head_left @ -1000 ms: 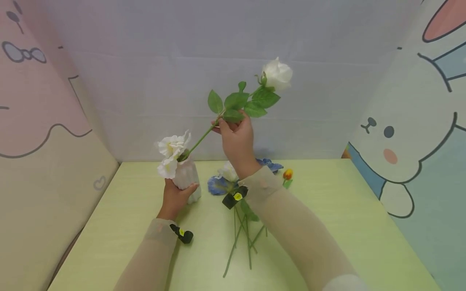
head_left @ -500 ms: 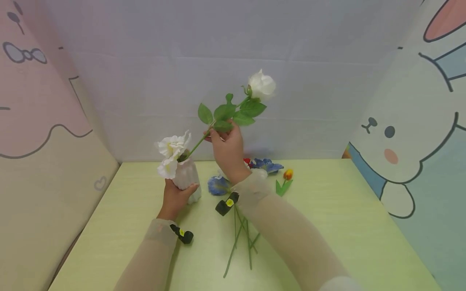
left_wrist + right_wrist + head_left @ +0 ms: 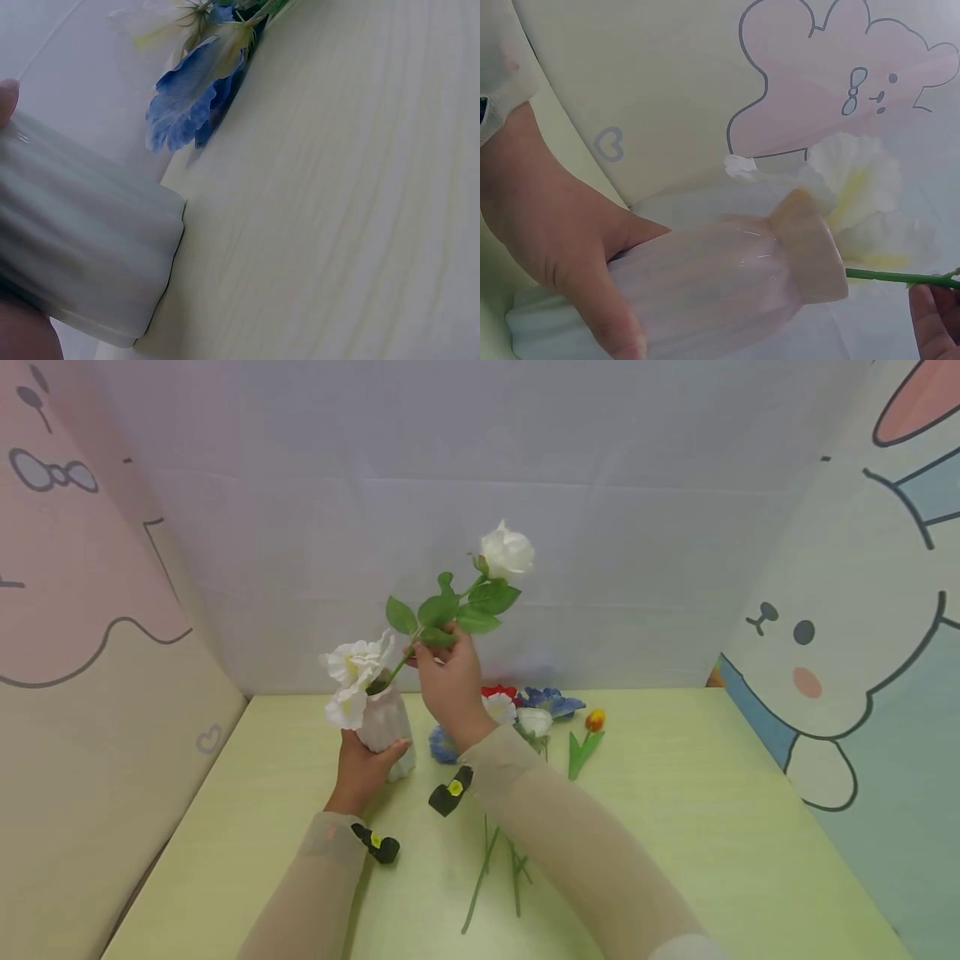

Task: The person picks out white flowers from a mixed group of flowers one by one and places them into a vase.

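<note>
My left hand (image 3: 367,770) grips a white ribbed vase (image 3: 386,728) low on its side; the thumb and fingers also show around it in the right wrist view. A white ruffled flower (image 3: 356,668) leans out over the vase's left rim. Above and to the right, my right hand (image 3: 452,685) pinches the green stem (image 3: 889,278) of a white rose (image 3: 507,551) just below its leaves (image 3: 437,612). The rose slants up to the right, and the lower end of its stem is hidden inside the vase mouth. In the left wrist view the vase base meets the table.
Right of the vase, several artificial flowers lie on the pale table (image 3: 712,827): a blue one (image 3: 550,701), a red one (image 3: 501,692), a white bud (image 3: 535,720) and an orange tulip (image 3: 595,720). My right forearm covers part of their stems (image 3: 480,885). A white backdrop (image 3: 645,568) stands behind.
My right hand has moved down and left with the white rose, and more of its stem has gone into the vase. The left hand and the vase stay in place.
</note>
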The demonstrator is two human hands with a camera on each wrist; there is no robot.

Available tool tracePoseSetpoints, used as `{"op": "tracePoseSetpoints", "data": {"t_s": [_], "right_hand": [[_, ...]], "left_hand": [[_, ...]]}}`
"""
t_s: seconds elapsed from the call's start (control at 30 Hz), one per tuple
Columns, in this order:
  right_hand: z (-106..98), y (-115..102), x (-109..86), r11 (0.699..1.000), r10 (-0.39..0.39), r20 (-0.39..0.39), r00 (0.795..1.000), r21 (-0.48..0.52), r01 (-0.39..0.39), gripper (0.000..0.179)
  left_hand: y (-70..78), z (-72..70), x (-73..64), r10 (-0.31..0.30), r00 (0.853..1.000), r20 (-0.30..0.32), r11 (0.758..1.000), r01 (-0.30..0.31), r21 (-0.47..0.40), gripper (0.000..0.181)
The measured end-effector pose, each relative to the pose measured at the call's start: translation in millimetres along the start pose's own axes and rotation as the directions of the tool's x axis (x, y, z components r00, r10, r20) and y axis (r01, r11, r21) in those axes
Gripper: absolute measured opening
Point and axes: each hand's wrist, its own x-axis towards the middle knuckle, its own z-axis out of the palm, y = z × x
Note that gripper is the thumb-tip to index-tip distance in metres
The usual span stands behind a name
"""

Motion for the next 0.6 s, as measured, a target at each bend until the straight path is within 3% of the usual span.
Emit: {"op": "tracePoseSetpoints", "data": {"t_s": [0.6], "right_hand": [[8.7,13.8,-1.3,0.982,0.047,0.050,0.998,-0.186,-0.036,0.040]], "left_hand": [[0.0,-0.6,-0.2,0.006,1.000,0.006,1.000,-0.006,-0.009,0.089]]}}
